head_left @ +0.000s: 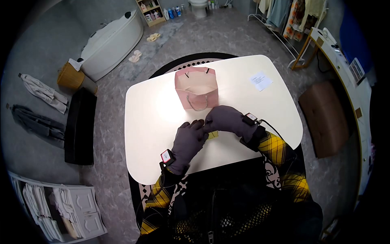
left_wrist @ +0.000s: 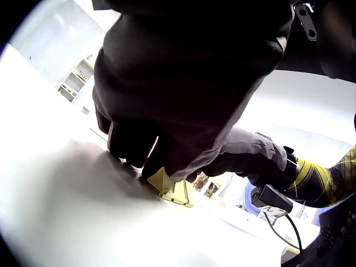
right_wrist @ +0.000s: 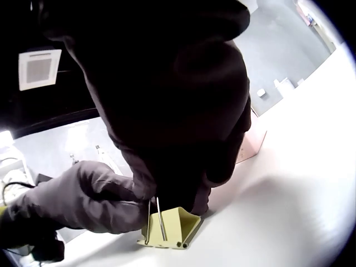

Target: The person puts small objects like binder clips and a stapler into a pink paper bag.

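A yellow binder clip (head_left: 213, 134) stands low over the white table (head_left: 162, 138), between two hands in dark grey gloves. In the right wrist view the wire handles of the binder clip (right_wrist: 172, 227) rise to the fingertips. My left hand (head_left: 188, 142) reaches in from the left and pinches at the handles. Curled from the other side, my right hand (head_left: 227, 119) grips the clip, its fingertips meeting those of the left; part of this grip is hidden by the gloves. A pink paper bag (head_left: 197, 91) with a cord handle stands upright just beyond both hands.
A sheet of printed white paper (head_left: 261, 81) lies at the table's far right. Past the table are a brown bench (head_left: 325, 120) on the right, a black bench (head_left: 80, 126) on the left and a bathtub (head_left: 111, 44) behind.
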Demonstrator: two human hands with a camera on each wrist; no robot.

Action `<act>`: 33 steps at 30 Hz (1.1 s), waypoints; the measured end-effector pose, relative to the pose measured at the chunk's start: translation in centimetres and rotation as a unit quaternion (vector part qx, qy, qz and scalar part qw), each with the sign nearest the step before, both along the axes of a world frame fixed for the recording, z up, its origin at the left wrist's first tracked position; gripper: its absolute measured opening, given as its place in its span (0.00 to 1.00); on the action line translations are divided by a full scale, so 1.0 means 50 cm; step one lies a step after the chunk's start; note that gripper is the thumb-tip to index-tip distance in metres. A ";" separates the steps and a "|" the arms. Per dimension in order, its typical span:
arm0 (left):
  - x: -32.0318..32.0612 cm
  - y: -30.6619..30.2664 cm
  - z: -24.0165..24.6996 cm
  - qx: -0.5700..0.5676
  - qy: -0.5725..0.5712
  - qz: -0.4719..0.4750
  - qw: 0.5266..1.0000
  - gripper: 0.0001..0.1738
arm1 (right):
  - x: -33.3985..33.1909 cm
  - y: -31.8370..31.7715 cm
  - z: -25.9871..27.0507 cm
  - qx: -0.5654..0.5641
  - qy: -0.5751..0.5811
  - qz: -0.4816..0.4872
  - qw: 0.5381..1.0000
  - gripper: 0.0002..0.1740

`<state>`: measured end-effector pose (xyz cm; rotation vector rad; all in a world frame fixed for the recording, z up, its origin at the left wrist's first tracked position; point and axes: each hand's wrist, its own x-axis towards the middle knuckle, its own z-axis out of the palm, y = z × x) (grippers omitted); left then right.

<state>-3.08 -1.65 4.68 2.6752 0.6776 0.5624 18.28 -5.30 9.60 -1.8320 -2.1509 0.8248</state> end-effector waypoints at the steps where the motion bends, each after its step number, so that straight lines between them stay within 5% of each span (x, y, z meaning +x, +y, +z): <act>1: 0.000 -0.002 -0.001 0.005 -0.006 0.007 1.000 0.11 | 0.001 -0.003 -0.002 -0.005 0.026 -0.011 1.000 0.21; 8: -0.010 0.004 -0.007 -0.018 -0.001 0.033 0.999 0.12 | 0.023 -0.014 -0.007 -0.049 0.138 -0.050 0.988 0.23; 10: -0.027 0.021 -0.005 -0.125 -0.055 0.028 0.990 0.12 | 0.044 -0.023 0.006 -0.045 0.154 -0.071 0.984 0.22; 12: -0.053 0.032 0.007 -0.322 -0.123 0.123 0.931 0.16 | 0.070 -0.036 0.017 -0.040 0.169 -0.094 0.980 0.21; 15: -0.094 0.068 0.021 -0.411 -0.236 0.245 0.846 0.19 | 0.112 -0.056 0.051 -0.037 0.268 -0.241 0.932 0.20; 18: -0.135 0.093 0.024 -0.474 -0.420 0.250 0.732 0.25 | 0.169 -0.075 0.039 0.051 0.403 -0.303 0.862 0.21; 22: -0.179 0.098 -0.016 -0.500 -0.545 0.174 0.650 0.36 | 0.228 -0.112 -0.021 0.121 0.510 -0.376 0.764 0.25; 24: -0.178 0.089 -0.017 -0.507 -0.555 0.179 0.634 0.38 | 0.224 -0.133 -0.032 0.135 0.543 -0.406 0.722 0.26; 33: -0.165 0.065 -0.035 -0.522 -0.561 0.201 0.611 0.41 | 0.225 -0.163 -0.089 0.117 0.595 -0.426 0.671 0.28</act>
